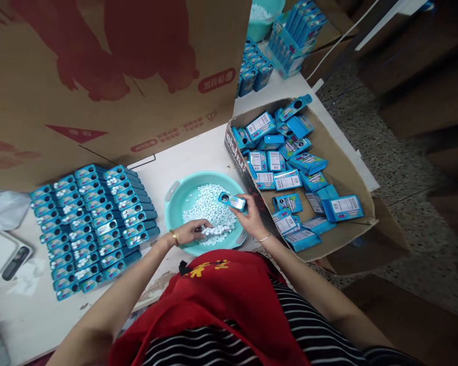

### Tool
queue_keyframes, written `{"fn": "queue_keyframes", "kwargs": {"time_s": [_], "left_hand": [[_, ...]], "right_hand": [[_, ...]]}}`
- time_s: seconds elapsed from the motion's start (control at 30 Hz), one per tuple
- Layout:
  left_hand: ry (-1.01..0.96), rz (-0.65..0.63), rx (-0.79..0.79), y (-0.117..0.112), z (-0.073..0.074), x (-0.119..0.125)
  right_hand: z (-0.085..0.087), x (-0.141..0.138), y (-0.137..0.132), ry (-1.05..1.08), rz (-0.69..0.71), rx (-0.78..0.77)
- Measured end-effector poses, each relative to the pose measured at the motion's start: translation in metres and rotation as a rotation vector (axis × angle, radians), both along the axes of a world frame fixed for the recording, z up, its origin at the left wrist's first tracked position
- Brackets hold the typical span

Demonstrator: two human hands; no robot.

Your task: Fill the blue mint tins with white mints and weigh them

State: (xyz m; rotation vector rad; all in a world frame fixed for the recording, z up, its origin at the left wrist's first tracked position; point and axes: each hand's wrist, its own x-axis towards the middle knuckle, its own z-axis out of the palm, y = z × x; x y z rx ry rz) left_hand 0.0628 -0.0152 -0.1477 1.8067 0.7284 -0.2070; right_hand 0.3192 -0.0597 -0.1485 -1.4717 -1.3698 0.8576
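Note:
A turquoise basin [174, 213] stands in front of me with a heap of small white candies [209, 201] in it. My left hand [193, 232] reaches into the basin's near side, its fingers curled round some of the candies. Over the basin's right side, my right hand [252, 218] grips a small blue candy box [232, 201], tilted so that its top with a dark round hole shows. That box is apart from my left hand.
Rows of upright blue boxes [95, 218] stand at left, some with candies on top. To the right, a cardboard carton [351, 178] holds several loose boxes. A large printed cardboard sheet [145, 117] rises behind. A white scale [3, 254] lies far left.

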Motion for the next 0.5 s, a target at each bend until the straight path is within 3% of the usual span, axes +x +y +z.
{"fn": "queue_keyframes", "kwargs": {"time_s": [0.2,0.37,0.5], "left_hand": [[-0.075,0.168,0.078,0.030,0.072,-0.015],[0.157,0.019,0.321,0.049,0.106,0.006],[0.502,-0.132,0.481,0.042,0.130,0.039]], "right_hand": [[-0.007,-0.003,-0.004,-0.073,0.124,0.091],[-0.010,-0.010,-0.006,-0.145,0.206,0.182],[-0.011,-0.014,-0.007,-0.181,0.218,0.187]]}}
